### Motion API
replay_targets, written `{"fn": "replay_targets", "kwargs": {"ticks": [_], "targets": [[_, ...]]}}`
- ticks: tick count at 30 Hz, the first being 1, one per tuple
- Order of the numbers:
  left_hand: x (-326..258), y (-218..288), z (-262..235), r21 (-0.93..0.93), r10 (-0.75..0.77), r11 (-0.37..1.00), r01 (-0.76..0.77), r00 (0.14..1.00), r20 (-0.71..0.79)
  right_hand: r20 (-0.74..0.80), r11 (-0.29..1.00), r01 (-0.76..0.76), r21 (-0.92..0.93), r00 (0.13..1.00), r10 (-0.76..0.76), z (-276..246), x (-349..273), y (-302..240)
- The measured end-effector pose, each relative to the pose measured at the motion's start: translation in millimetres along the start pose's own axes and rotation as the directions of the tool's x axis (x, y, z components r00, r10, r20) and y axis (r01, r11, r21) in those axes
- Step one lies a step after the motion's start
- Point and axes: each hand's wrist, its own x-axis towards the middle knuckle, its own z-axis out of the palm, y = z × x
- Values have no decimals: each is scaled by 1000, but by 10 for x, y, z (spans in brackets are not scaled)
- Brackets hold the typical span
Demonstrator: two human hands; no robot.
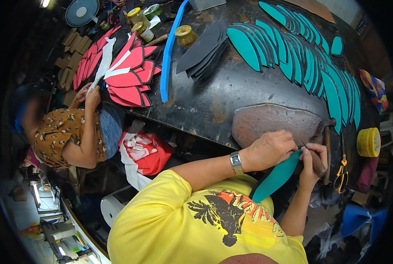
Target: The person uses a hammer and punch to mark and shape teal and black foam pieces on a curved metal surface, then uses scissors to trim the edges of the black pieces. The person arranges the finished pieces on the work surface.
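A teal sole-shaped piece (279, 175) with a dark underlayer slants down from the table edge toward my yellow shirt. The fingers of my left hand (272, 148) are closed on its upper tip. Close beside them, my right hand (313, 159) grips a wooden-handled tool (318, 164). A thin dark point shows near the piece's tip; whether it touches is too small to tell. Behind both hands lies a worn brown board (275, 123). A hammer (327, 152) rests just right of my right hand, and orange-handled scissors (342, 174) lie farther right.
Fanned rows of teal pieces (293, 59) cover the far right of the black table (196, 103). Dark pieces (204, 48), a blue strip (168, 61), jars (186, 36) and red pieces (132, 75) lie leftward. Another person (78, 132) handles a white strip. A yellow tub (368, 142) stands right.
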Motion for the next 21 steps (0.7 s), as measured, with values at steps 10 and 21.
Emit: {"fn": "replay_targets", "kwargs": {"ticks": [10, 21], "targets": [[10, 4, 15, 16, -2, 1000, 2, 1000, 8, -43, 979, 173, -109, 983, -178, 59, -72, 91], [30, -31, -48, 28, 16, 999, -17, 999, 34, -124, 987, 150, -56, 980, -156, 34, -57, 69]]}}
